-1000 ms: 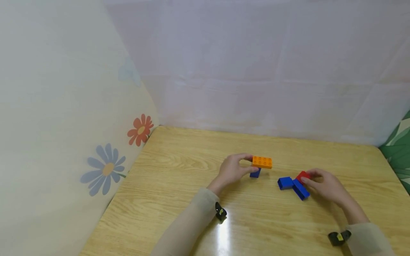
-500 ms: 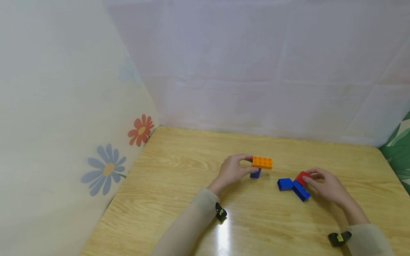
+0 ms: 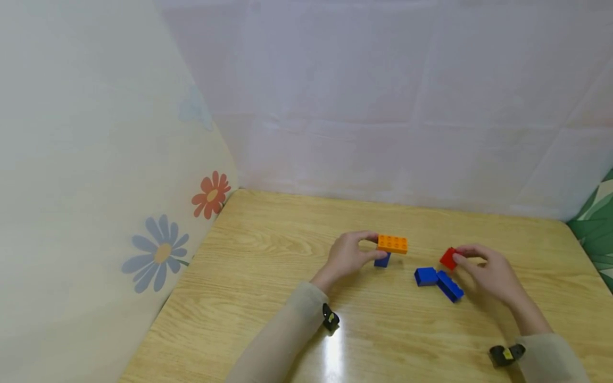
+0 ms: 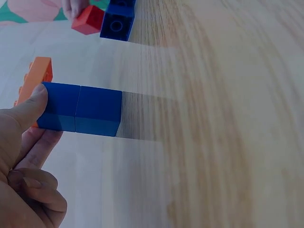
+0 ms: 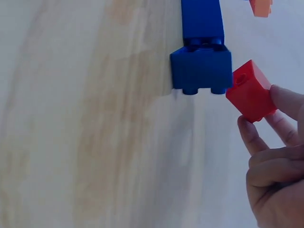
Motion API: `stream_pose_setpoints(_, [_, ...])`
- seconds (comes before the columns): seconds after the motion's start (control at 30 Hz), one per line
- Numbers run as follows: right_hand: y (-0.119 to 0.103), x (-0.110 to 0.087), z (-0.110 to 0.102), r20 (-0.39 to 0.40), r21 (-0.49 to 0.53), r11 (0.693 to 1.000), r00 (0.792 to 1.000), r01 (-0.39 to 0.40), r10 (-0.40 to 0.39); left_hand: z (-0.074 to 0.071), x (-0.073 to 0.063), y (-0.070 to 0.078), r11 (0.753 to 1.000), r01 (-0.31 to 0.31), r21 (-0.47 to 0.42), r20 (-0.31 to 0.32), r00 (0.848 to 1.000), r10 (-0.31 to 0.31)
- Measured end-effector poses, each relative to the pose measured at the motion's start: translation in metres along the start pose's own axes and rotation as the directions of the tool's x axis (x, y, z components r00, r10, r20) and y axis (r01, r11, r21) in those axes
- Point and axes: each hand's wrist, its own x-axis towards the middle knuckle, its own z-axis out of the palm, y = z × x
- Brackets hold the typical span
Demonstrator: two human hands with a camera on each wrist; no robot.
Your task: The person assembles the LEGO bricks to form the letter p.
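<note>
My left hand (image 3: pixel 348 254) grips a small stack of toy building bricks: an orange brick (image 3: pixel 392 243) on top of two blue bricks (image 4: pixel 80 108). In the left wrist view the thumb presses at the upper blue brick, beside the orange one, with fingers on the opposite side. Between the thumb and fingers of my right hand (image 3: pixel 490 271) is a red brick (image 3: pixel 448 258), pinched and tilted. Just nearer than it lie a blue brick (image 3: pixel 425 276) and another blue brick (image 3: pixel 450 286), their ends meeting at an angle. The right wrist view shows the red brick (image 5: pixel 251 92) close beside them.
All this is on a wood-grain table (image 3: pixel 268 250). A pale cloth backdrop (image 3: pixel 383 106) rises behind its far edge, a flower-printed wall (image 3: pixel 96 159) stands at the left, and green leaf-print fabric (image 3: pixel 596 229) is at the right.
My right hand has moved the red brick slightly away from me, off the end of the angled blue brick it overlapped. My left hand and its stack stay where they were.
</note>
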Motion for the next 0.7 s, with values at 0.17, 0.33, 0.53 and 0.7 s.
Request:
stream_pose_setpoints(0.17, [-0.010, 0.003, -0.001, -0.033, 0.002, 0.999, 0.999, 0.040, -0.040, 0.000, 0.000, 0.000, 1.000, 0.004, 0.001, 0.002, 1.000, -0.004])
stream_pose_setpoints(0.33, [-0.019, 0.006, 0.000, -0.054, -0.001, 0.997, 0.996, 0.076, -0.076, 0.000, 0.000, 0.001, 1.000, 0.009, 0.002, 0.001, 1.000, -0.009])
stream_pose_setpoints(0.53, [-0.028, 0.010, 0.002, -0.051, 0.031, 0.996, 0.996, 0.078, -0.077, -0.001, -0.001, 0.002, 1.000, 0.013, 0.008, -0.004, 1.000, -0.013])
stream_pose_setpoints(0.7, [-0.036, 0.014, 0.003, -0.047, 0.042, 0.996, 0.995, 0.085, -0.083, -0.001, -0.001, 0.002, 1.000, 0.012, 0.011, -0.005, 1.000, -0.011])
